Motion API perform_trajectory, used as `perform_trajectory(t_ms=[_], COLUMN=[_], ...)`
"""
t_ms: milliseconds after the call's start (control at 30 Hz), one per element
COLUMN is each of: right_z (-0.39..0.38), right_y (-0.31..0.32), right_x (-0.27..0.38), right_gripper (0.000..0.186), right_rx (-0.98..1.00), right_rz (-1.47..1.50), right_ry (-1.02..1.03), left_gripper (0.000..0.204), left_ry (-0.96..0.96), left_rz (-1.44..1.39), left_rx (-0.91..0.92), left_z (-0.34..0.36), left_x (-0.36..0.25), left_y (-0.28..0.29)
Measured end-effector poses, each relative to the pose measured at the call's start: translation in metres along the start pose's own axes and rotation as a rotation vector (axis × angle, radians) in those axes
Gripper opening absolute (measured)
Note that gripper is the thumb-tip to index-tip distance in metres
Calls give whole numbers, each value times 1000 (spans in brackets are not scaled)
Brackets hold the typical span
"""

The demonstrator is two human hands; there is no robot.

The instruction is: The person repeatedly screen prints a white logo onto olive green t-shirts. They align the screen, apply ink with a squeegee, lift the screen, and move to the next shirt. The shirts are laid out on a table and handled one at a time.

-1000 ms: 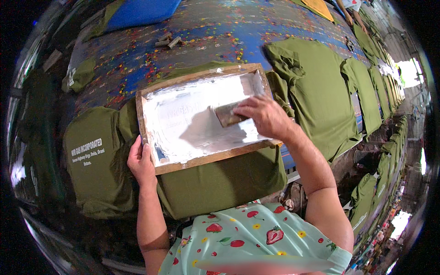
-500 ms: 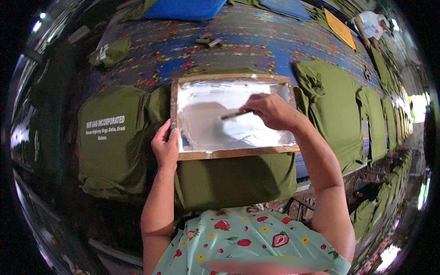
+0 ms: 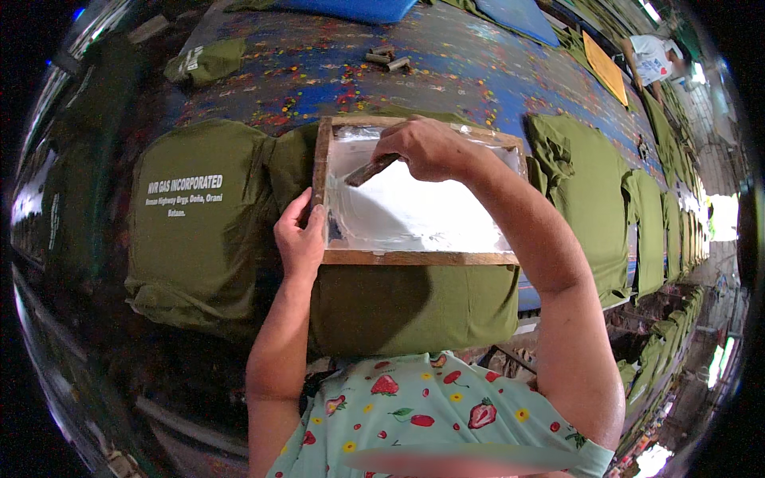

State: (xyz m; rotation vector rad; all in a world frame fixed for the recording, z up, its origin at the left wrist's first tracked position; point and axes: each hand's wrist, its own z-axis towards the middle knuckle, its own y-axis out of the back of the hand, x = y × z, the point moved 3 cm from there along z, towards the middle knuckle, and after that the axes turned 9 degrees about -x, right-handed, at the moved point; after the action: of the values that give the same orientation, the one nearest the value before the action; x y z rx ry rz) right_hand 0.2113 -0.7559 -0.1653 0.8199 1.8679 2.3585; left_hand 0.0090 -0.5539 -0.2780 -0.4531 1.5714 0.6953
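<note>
A wooden screen-printing frame (image 3: 422,257) lies over a green shirt (image 3: 414,309), whose near part sticks out toward me. White ink (image 3: 434,211) covers most of the mesh inside. My left hand (image 3: 303,239) grips the frame's left side bar, thumb on the near side. My right hand (image 3: 426,150) is closed around a squeegee (image 3: 371,170), held tilted over the far left part of the mesh with its lower end close to the ink. The fingers hide the squeegee's right end.
Left of the frame lies a green shirt (image 3: 187,247) with white lettering. More green shirts (image 3: 590,207) line the table to the right. Beyond, the speckled blue-grey table (image 3: 311,76) holds several short grey pieces (image 3: 388,59). A person in a white shirt (image 3: 652,60) stands far right.
My right hand has carried the squeegee left and away from me across the mesh. The greyish left area now looks whiter. My left hand keeps its grip, and the view has shifted slightly.
</note>
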Motion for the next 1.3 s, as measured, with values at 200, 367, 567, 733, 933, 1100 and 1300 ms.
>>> perform_trajectory(t_ms=[200, 367, 567, 733, 933, 1100, 1300], right_z=[-26, -71, -131, -188, -230, -238, -243], right_y=[10, 30, 48, 63, 54, 37, 26], right_x=[-18, -32, -50, -52, -13, 29, 64], right_gripper=[45, 40, 39, 41, 43, 42, 44], right_rx=[76, 88, 39, -2, -100, -120, -152], right_rz=[56, 146, 132, 75, -30, -111, -146], right_ry=[119, 117, 98, -71, -275, -377, -419], left_gripper=[42, 42, 44, 44, 44, 43, 41], left_ry=[34, 115, 163, 167, 150, 126, 138], left_rz=[-75, -102, -109, -104, -156, -200, -169], left_rx=[-13, -20, -11, -23, 6, 13, -8], left_z=[-2, -2, -4, -2, -1, -2, 0], left_x=[3, 2, -1, 4, 9, 7, 8], left_y=[-1, -2, -2, 1, 1, -1, -2])
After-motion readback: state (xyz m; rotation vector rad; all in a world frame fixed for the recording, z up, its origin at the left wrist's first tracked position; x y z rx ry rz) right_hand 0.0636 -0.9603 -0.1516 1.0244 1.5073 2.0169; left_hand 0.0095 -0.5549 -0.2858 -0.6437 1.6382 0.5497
